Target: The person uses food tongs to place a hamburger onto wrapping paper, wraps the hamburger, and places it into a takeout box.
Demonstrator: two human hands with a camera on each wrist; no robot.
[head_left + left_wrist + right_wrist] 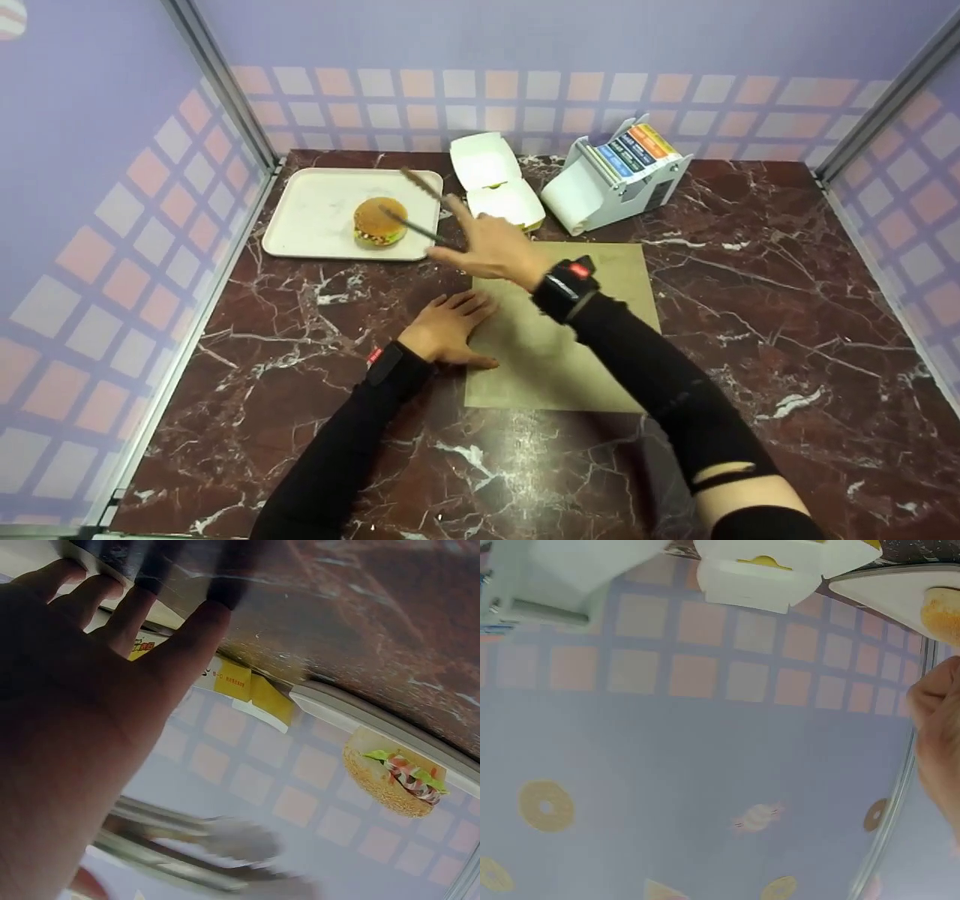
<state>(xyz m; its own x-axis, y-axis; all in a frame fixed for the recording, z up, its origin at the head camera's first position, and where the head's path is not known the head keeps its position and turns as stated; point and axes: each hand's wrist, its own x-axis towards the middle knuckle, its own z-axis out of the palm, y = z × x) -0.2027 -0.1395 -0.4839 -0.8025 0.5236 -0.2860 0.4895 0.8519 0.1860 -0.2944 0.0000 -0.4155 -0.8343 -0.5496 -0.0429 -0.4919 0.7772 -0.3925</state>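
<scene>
My right hand (495,246) holds metal tongs (421,227) above the table, thumb and index finger spread along their two parted arms. The tips of the tongs reach over a tray (311,214), where a sesame-bun burger (380,223) lies. In the head view one arm of the tongs crosses in front of the bun; whether it touches cannot be told. A sheet of brown paper (562,360) lies flat on the table, and my left hand (448,334) rests at its left edge, fingers extended. The left wrist view shows the burger's filling (411,778) of lettuce and sauce from the side.
An unfolded white burger box (484,169) with yellow outer sides stands behind the paper. To its right is a label dispenser (637,176) with coloured labels and a white strip hanging down. Tiled-pattern walls (525,90) enclose the marbled table (765,322).
</scene>
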